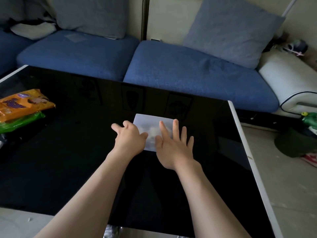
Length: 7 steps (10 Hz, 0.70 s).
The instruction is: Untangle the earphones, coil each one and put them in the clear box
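A clear box (151,123) with a pale frosted lid lies on the glossy black table (68,152), right of centre. My left hand (131,138) rests at the box's left edge, fingers loosely spread, thumb against its lid. My right hand (173,145) lies flat on the right part of the lid with its fingers straight and spread. A whitish shape shows faintly through the lid; I cannot tell whether it is the earphones. No earphone cable is visible on the table.
Orange and green snack packets (22,109) lie at the table's left edge. A blue sofa (188,71) with grey cushions runs behind the table. The table's white right rim (243,143) borders a floor with a green bottle and bags.
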{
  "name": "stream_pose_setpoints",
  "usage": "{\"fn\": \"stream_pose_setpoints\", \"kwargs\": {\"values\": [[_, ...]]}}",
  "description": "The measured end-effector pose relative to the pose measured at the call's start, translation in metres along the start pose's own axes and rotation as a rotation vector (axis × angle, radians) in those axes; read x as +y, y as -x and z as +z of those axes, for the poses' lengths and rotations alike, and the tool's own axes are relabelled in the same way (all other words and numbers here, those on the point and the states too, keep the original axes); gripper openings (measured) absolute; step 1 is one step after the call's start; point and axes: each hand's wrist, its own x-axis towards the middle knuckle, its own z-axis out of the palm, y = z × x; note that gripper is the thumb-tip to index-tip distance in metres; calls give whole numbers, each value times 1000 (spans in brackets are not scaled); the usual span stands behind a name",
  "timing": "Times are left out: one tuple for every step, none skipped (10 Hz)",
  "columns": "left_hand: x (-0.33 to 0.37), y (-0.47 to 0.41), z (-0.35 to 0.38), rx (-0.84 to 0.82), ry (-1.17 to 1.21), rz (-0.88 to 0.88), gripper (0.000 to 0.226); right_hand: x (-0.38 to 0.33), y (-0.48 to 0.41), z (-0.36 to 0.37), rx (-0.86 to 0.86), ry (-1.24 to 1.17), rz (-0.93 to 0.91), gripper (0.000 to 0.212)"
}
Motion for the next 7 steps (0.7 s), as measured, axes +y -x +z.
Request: {"fn": "stream_pose_setpoints", "kwargs": {"values": [[-1, -4, 2, -2, -7, 11, 57, -2, 0, 0, 3, 58, -7, 61], [-4, -5, 4, 34, 43, 44, 58, 3, 0, -1, 49, 48, -64, 71], [-4, -5, 8, 31, 106, 76, 56, 10, 0, -2, 280, 113, -151, 64], [2, -2, 13, -25, 263, 101, 52, 17, -4, -4, 486, 163, -180, 52], [12, -1, 16, -93, 407, 129, 35, 27, -15, -7, 566, 141, -130, 46], [17, -2, 18, -196, 414, 174, 17, 35, -23, -12, 543, 60, -125, 48], [21, 0, 16, -153, 416, 191, 22, 31, -20, -20, 559, -84, -191, 47]]}}
